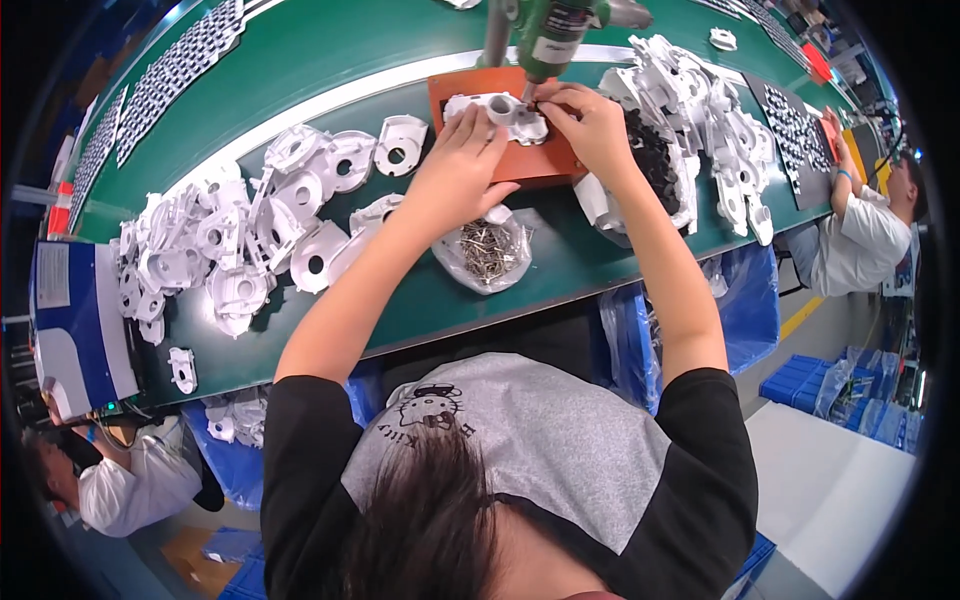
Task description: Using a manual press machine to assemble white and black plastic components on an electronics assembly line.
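A white plastic housing [522, 127] with a round raised collar lies on an orange fixture [550, 160] at the far side of the bench. My left hand [465, 165] holds the housing at its left part, fingers bent over it and thumb stuck out toward me. Above its right part, a green power screwdriver [553, 45] points bit down. Beside the bit, my right hand [590, 120] is closed in a pinch at the housing's right end; what its fingertips hold is too small to make out. A clear bag of metal screws [488, 250] lies just below my left hand.
White plastic parts [300, 195] are heaped on the left, with more white parts [690, 100] on the right beside small black parts [650, 160]. Blue lined bins [745, 300] stand below the bench edge. Co-workers sit at far left and far right.
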